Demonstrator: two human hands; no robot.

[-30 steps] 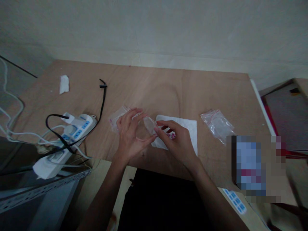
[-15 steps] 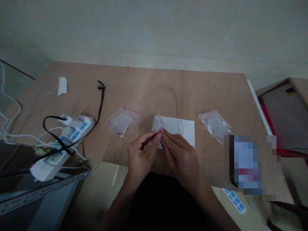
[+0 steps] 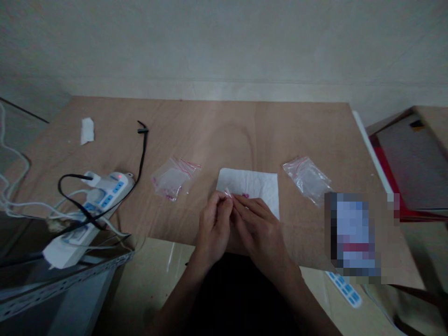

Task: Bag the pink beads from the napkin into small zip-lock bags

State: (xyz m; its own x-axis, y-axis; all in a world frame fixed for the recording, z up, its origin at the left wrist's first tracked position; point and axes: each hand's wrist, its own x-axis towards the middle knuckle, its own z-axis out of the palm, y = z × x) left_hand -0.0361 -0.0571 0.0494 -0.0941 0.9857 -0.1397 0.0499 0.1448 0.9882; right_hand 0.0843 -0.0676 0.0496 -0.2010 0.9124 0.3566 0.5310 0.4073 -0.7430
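My left hand (image 3: 215, 226) and my right hand (image 3: 259, 226) meet at the fingertips over the near edge of a white paper sheet (image 3: 261, 182). Pinched between them is a small clear zip bag (image 3: 228, 192), mostly hidden by the fingers. Small pinkish-red bits (image 3: 246, 196) show on the paper just beyond my right fingers. To the left lie clear zip bags (image 3: 175, 177) with red seal lines and some pinkish bits in them. On the right is a stack of clear zip bags (image 3: 307, 179), also red-lined.
A white power strip (image 3: 105, 196) with plugs and tangled cables occupies the table's left side, near a black cable (image 3: 143, 154). A scrap of white paper (image 3: 87, 130) lies at the far left. A pixelated object (image 3: 353, 233) sits at the right front. Behind the table rises a wall.
My left hand has turned and drawn its fingers in closer. The bag between my hands shows less above the fingertips. Pinkish bits now show on the paper. The view has shifted slightly.
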